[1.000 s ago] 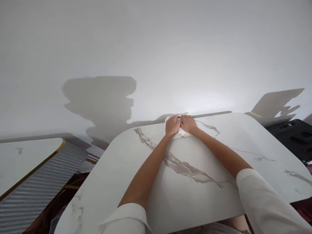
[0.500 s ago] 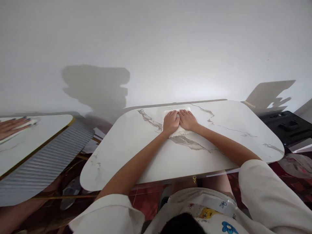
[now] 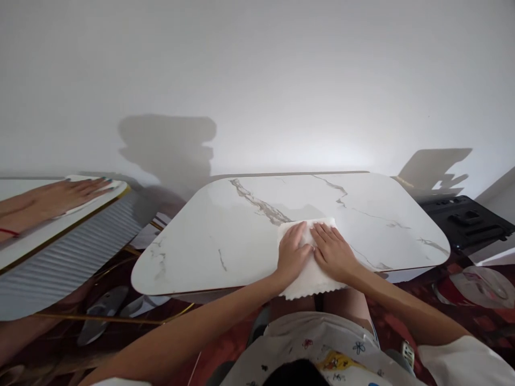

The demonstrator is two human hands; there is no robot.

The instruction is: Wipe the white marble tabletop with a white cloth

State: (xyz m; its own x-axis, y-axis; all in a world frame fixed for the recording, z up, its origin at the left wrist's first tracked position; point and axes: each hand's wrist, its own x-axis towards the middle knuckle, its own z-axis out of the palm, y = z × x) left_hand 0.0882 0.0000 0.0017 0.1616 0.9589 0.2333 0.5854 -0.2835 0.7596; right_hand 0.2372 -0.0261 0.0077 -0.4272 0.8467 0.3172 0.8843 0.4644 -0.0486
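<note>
My left hand (image 3: 292,253) and my right hand (image 3: 333,251) lie side by side, fingers stretched flat, pressing a white cloth (image 3: 309,276) onto a white marble-patterned tabletop (image 3: 225,236). The cloth sits at the near edge of the table, and its scalloped lower edge hangs over that edge toward my lap. Both palms cover most of the cloth's upper half.
Another person's hand (image 3: 68,191) rests flat on a cloth on a gold-rimmed marble table (image 3: 36,241) at the left. A black case (image 3: 466,225) stands at the right, beside a plastic-wrapped item (image 3: 478,287) on the floor. A white wall rises behind.
Both my hands have slid the cloth from the far edge of the table back to the near edge. The other person's hand has come further into view at the left.
</note>
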